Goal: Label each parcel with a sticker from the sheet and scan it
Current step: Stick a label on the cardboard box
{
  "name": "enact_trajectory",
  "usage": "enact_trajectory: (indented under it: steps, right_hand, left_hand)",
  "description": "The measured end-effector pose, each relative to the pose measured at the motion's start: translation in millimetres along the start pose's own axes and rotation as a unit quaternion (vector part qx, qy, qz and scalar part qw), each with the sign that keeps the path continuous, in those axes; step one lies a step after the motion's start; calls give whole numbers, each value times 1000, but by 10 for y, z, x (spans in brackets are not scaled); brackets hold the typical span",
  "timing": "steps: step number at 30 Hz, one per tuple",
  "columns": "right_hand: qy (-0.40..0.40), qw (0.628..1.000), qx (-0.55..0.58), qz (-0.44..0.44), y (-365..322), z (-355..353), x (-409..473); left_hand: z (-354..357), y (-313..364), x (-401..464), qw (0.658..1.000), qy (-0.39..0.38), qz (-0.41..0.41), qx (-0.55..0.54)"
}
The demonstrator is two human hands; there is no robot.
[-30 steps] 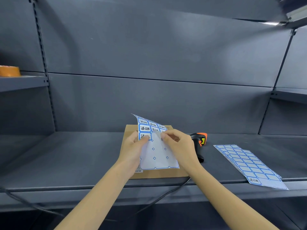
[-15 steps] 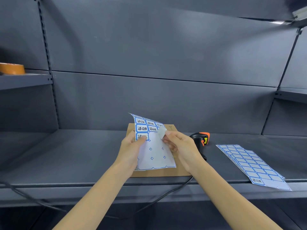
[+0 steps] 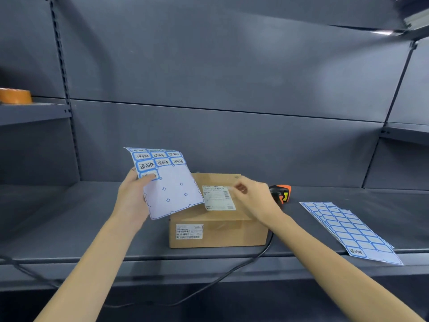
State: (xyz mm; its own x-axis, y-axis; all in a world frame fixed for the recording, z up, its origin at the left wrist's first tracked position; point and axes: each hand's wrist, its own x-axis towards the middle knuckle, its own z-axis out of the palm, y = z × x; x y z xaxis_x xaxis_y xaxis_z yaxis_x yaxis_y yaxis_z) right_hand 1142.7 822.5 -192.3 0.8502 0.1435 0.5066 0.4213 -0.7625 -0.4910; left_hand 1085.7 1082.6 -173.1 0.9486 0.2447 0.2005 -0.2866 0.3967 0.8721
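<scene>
**Sticker heading for the parcel**

My left hand [image 3: 130,201] pinches the floppy blue-bordered sticker sheet [image 3: 170,184] by its edge. My right hand [image 3: 251,201] hovers over the brown cardboard parcel [image 3: 222,231] on the shelf; its blurred fingers [image 3: 239,188] look curled, but I cannot tell whether they hold a sticker. A sticker would be light and tacky, so hold it by one corner.

One cardboard parcel [image 3: 218,228] sits on a grey shelf [image 3: 69,224], carrying two printed labels: one shipping label [image 3: 218,197] on top and one barcode label [image 3: 189,231] on its front face. One sticker sheet [image 3: 167,182] is held up, with seven written stickers showing on it. A stack of sticker sheets [image 3: 348,231] lies to the right; the number of sheets cannot be told. One orange-and-black scanner [image 3: 282,194], one cable [image 3: 209,284], one roll of tape [image 3: 15,96] and two hands, left hand [image 3: 132,201] and right hand [image 3: 255,201], are in view.
</scene>
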Motion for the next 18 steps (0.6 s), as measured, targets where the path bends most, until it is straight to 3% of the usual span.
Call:
enact_trajectory:
  steps: [10, 14, 16, 18]
  right_hand:
    - [-182, 966, -137, -120, -33, -34, 3]
    - [-274, 952, -122, -68, -55, -203, -11]
    - [-219, 975, -39, -4, -96, -319, 19]
    - [-158, 966, 192, 75, -163, -434, 79]
  left_hand:
    - [-15, 49, -1, 1000, 9, 5, 7]
    - [23, 80, -30, 1000, -6, 0, 4]
    - [99, 98, -47, 1000, -29, -3, -5]
    - [251, 108, -72, 998, -54, -6, -14]
